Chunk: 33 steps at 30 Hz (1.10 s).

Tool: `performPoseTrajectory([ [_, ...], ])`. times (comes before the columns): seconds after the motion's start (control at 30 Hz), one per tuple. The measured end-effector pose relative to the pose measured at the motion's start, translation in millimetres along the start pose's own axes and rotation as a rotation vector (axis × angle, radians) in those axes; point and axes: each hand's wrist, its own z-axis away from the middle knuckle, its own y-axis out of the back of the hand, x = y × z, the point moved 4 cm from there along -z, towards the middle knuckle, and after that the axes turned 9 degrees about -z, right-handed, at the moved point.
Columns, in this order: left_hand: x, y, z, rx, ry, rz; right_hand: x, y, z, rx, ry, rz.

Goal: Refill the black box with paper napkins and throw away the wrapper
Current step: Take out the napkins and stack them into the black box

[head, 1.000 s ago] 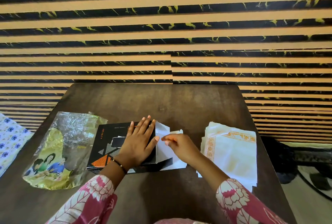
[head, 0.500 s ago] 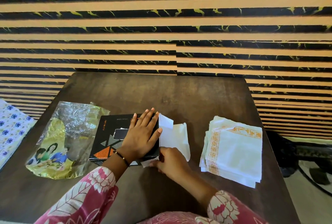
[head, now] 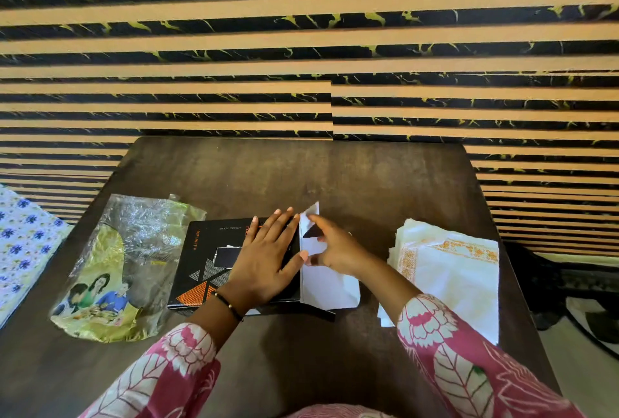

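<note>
The black box [head: 207, 260] lies flat on the dark table [head: 301, 176], with orange and grey triangles printed on its lid. My left hand [head: 268, 260] presses flat on the lid with straight fingers. At the box's right end, white flaps [head: 326, 283] stand open. My right hand [head: 335, 246] touches the far flap with its fingers; whether it pinches it I cannot tell. A stack of white paper napkins [head: 449, 280] with orange borders lies to the right. The empty clear and yellow wrapper [head: 110, 270] lies left of the box.
A striped wall panel [head: 301, 49] rises right behind the table's far edge. A blue-flowered cloth [head: 20, 250] lies past the table's left edge. Dark objects sit on the floor [head: 586, 300] to the right.
My right hand rose from the box's near right corner to the far flap at its right end. My left hand stayed flat on the lid. The camera moved in closer.
</note>
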Motion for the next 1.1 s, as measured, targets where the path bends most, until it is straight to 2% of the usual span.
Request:
performPoseTrajectory([
  [0.13,2,1,3,-0.02,-0.035,-0.032,5,-12,-11,-0.103,0.011,0.066],
  [0.27,6,2,8,-0.05,-0.079,-0.045,7,-14,-13,-0.106,0.021,0.098],
  [0.33,8,3,8,-0.047,-0.087,-0.037,8,-12,-9,-0.02,0.047,0.13],
  [0.4,8,3,6,-0.036,-0.083,-0.025,18,-12,-1,0.143,0.061,0.254],
  [0.5,6,2,2,-0.048,-0.074,-0.039,48,-15,11,0.261,-0.045,0.521],
  [0.67,3,-2,-2,-0.078,-0.07,-0.081,77,-19,30,0.244,-0.04,0.703],
  [0.77,3,-4,-2,-0.067,-0.072,-0.079,82,-15,31,0.173,-0.075,0.747],
  [0.83,2,-4,-2,-0.057,-0.068,-0.069,72,-14,33,0.098,-0.109,0.709],
  [0.9,2,-4,-2,-0.035,-0.067,-0.068,55,-11,42,0.073,-0.076,0.541],
  [0.93,3,-3,-1,-0.018,-0.069,-0.068,46,-8,51,0.113,-0.027,0.429],
  [1.0,3,-2,0,-0.006,-0.07,-0.073,32,6,74,0.297,0.11,0.27],
  [1.07,3,-2,0,-0.016,-0.075,-0.08,33,25,99,0.5,0.202,0.274],
  [1.1,5,-1,0,-0.019,-0.079,-0.079,40,35,112,0.58,0.192,0.319],
])
